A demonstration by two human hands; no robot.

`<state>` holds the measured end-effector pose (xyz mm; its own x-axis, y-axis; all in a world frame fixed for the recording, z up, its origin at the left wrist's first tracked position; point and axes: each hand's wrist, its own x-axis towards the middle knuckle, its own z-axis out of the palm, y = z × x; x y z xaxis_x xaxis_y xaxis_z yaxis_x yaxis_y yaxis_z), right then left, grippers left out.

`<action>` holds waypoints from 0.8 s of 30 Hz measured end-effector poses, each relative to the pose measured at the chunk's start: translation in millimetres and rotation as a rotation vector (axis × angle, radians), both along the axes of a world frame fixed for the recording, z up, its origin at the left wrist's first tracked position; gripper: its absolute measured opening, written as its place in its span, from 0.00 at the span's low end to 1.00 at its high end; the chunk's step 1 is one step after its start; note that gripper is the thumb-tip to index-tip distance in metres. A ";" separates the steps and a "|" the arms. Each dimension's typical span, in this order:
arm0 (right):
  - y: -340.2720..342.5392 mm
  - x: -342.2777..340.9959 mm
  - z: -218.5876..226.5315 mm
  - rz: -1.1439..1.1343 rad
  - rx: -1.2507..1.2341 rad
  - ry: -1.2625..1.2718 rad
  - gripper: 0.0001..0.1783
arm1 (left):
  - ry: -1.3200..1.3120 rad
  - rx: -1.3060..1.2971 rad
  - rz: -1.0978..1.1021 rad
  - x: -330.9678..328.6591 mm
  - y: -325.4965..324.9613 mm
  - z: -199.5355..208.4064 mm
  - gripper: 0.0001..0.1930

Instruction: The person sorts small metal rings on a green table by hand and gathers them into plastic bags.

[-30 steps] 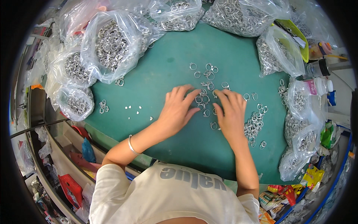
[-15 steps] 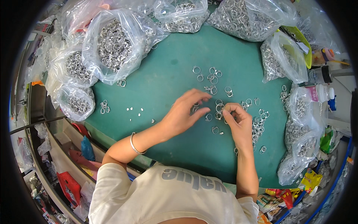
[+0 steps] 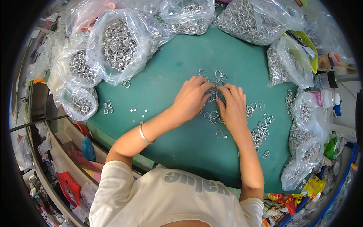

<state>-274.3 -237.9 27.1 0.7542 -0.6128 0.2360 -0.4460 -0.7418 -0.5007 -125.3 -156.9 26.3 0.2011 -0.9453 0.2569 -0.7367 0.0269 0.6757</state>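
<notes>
Head view: left hand (image 3: 192, 97) and right hand (image 3: 235, 109) curl over silver rings (image 3: 215, 95), fingers (image 3: 228, 93) bent; whether they pinch any, I cannot tell

The person wears a loose, off-white, short-sleeved cloth T-shirt (image 3: 159, 198) with thick, rounded grey lettering (image 3: 196, 182) printed across the chest – upside down as seen from the head camera. A curved neckline (image 3: 185, 217) shows at the lower edge. The plain left sleeve (image 3: 113, 181) and the matching right sleeve (image 3: 252, 210) are wide and softly creased. A slim, pale, silvery band bracelet (image 3: 141, 134) circles the left forearm (image 3: 160, 123) – both hands, left (image 3: 192, 96) and right (image 3: 233, 108), are bare.
</notes>
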 end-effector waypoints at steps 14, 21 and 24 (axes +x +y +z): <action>14.7 -26.1 26.7 -0.048 0.710 -0.395 0.10 | 1.598 0.465 -0.155 2.5 13.2 16.0 0.06; 27.3 -33.9 45.7 -0.142 1.206 -0.589 0.05 | 1.790 0.461 -0.244 -8.5 19.5 21.5 0.07; 23.9 -42.4 59.1 -0.186 1.054 -0.617 0.03 | 1.722 0.399 -0.193 -9.8 27.3 26.5 0.08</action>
<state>-316.7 -214.1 86.2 0.5732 -0.8051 -0.1527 0.0209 0.2006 -0.9794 -135.1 -129.6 52.8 -0.1416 -0.9320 -0.3337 0.7373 -0.3242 0.5927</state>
